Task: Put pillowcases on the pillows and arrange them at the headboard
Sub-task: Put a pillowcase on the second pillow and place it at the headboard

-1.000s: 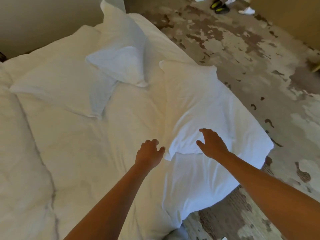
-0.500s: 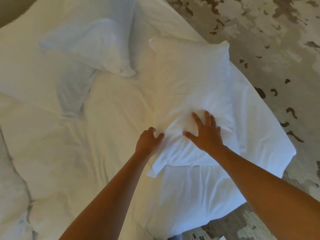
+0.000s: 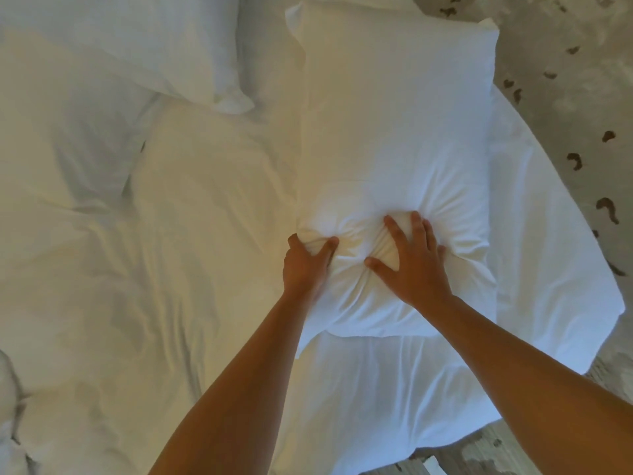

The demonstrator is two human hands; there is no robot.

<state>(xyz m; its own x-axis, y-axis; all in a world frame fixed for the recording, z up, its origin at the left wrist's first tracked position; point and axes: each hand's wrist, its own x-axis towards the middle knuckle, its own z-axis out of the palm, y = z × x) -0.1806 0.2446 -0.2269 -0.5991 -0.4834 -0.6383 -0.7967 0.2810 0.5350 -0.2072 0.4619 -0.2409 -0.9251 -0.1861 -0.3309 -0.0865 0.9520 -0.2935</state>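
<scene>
— On the near right corner of the bed (image 3: 171, 269), which pillow has the person got hold of?

— The white pillow (image 3: 394, 132) lying lengthwise along the right side, its far end pointing away from us. Both hands are at its near half.

— Gripping it?

— The left hand (image 3: 303, 265) is curled at the pillow's left edge, thumb and fingers pinching a fold of the case. The right hand (image 3: 416, 260) lies on top with fingers spread, pressing down and bunching the cloth into creases between the two hands.

— Any other pillows about?

— Two more (image 3: 154, 46) at the far left, one overlapping the other, well apart from the hands. Patterned carpet (image 3: 565, 80) shows past the bed's right edge.
</scene>
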